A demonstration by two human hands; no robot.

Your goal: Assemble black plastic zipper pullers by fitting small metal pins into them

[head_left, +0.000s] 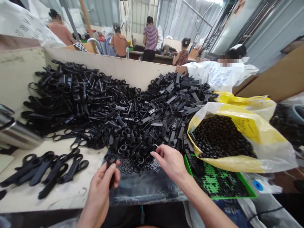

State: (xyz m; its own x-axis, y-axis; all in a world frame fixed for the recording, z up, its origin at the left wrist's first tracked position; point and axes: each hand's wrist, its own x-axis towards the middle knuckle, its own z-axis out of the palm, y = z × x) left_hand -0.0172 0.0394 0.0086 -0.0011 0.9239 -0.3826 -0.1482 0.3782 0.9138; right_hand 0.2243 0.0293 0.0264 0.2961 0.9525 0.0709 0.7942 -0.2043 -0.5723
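Observation:
My left hand (101,183) is closed round a black plastic part (111,162), its upper end showing above the thumb and the rest covered by fingers. My right hand (172,163) pinches a small shiny metal piece (156,145) between thumb and fingertips; its exact kind is too small to tell. Below the two hands lies a dark work mat (144,190). Loose small metal pieces (153,166) are scattered along its far edge, between my hands. Just beyond them rises a heap of black plastic rings (123,148) and flat black pieces (171,99).
Black ring-ended handles (57,166) lie at left, near a steel flask (21,133). A larger heap of black handles (68,88) fills the back left. On the right, a sack (220,139) of black balls stands above a green tray (248,186). Several people work behind the partition (123,68).

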